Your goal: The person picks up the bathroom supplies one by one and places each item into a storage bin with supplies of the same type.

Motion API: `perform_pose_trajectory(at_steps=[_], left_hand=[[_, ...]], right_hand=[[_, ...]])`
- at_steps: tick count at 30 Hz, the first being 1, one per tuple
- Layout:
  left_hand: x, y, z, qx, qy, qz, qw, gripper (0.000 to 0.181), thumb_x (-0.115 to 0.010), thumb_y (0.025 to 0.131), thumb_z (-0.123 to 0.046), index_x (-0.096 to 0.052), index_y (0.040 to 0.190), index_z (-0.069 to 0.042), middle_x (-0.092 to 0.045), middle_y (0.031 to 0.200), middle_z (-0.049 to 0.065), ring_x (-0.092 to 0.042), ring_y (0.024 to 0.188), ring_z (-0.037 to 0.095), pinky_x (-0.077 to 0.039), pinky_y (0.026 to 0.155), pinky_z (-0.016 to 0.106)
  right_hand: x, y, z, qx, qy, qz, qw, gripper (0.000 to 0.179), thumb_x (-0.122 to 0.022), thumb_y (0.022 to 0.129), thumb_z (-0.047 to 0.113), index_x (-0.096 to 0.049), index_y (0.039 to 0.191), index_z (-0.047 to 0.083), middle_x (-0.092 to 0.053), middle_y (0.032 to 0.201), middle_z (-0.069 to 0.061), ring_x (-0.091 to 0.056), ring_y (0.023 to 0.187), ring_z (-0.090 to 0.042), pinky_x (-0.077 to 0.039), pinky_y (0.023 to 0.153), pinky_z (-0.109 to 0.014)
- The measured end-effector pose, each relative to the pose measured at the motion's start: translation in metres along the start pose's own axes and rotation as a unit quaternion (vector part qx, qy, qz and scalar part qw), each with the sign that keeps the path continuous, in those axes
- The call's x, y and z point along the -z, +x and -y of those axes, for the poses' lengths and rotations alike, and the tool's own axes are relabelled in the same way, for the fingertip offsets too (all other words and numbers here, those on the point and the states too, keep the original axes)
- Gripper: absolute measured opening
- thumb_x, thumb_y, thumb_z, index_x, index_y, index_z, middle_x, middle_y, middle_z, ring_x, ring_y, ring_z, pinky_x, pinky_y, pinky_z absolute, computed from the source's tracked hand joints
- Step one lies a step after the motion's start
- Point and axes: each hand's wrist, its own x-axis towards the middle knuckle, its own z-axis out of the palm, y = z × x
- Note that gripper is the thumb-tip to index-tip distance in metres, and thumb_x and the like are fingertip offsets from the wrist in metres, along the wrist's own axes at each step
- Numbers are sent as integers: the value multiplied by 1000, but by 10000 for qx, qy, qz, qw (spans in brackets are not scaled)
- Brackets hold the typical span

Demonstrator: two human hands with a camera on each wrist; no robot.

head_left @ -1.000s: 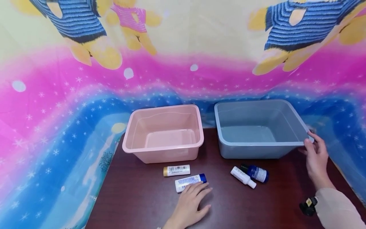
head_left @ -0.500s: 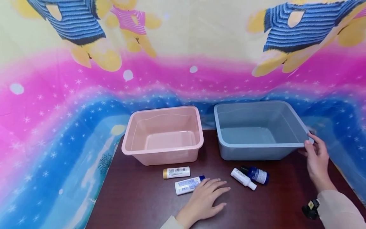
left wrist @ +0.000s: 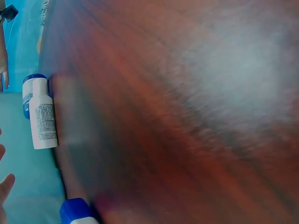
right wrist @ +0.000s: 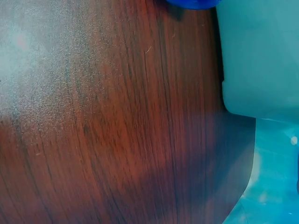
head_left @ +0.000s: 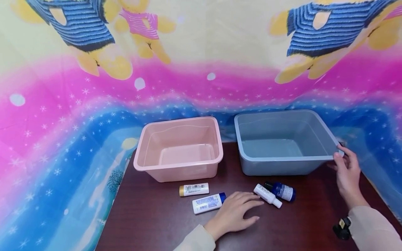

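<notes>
My left hand [head_left: 237, 211], fingers spread and fairly straight, is over the table between two white bottles. Its fingertips come close to the small white bottle [head_left: 267, 196]; whether they touch it I cannot tell. Behind that lies a dark blue bottle [head_left: 284, 191] with a black cap. Left of the hand is a white bottle with a blue cap [head_left: 207, 203], and above it a white tube with a gold cap [head_left: 196, 189]. My right hand [head_left: 348, 176] grips the right front corner of the grey-blue basin [head_left: 282, 166], thumb on the rim. The right wrist view leaves this hand out.
A pink basin [head_left: 185, 171] stands at the back left of the dark wooden table [head_left: 150, 216], beside the grey-blue one. Both basins have nothing in them. A printed cloth [head_left: 201, 83] hangs close behind. A black device [head_left: 341, 229] sits at the right wrist.
My left hand has moved right, off the blue-capped white bottle and towards the small white bottle. The right hand keeps its hold on the basin's corner.
</notes>
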Motion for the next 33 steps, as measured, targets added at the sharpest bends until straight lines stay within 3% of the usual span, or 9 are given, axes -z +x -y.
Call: perform_pose_trajectory(at_steps=[9,18,33], left_hand=[[-1,21,-2,-172,24,180,9997,45,-66,92,-45,-63,133,-27,-57,137,-8,-49,128,8,-27,112,22],[-7,38,-1,-298,90,450,9985,43,-63,94,-47,-62,133,-30,-58,135,-12,-46,129,2,-23,112,19],[-25,61,3,-300,35,588,9978,41,-68,91,-45,-66,128,-30,-60,128,-13,-47,126,3,-25,111,20]], right_hand=[[0,2,1,-44,111,-65,9999,39,-51,100,-4,-55,137,4,-61,110,-3,-64,88,-5,-54,69,-16],[1,4,1,11,84,214,9997,40,-50,100,-6,-53,139,3,-62,116,-1,-64,92,-4,-54,71,-15],[-4,1,-1,-149,-270,-383,9988,37,-55,100,5,-55,138,7,-58,112,-3,-60,89,-6,-53,69,-14]])
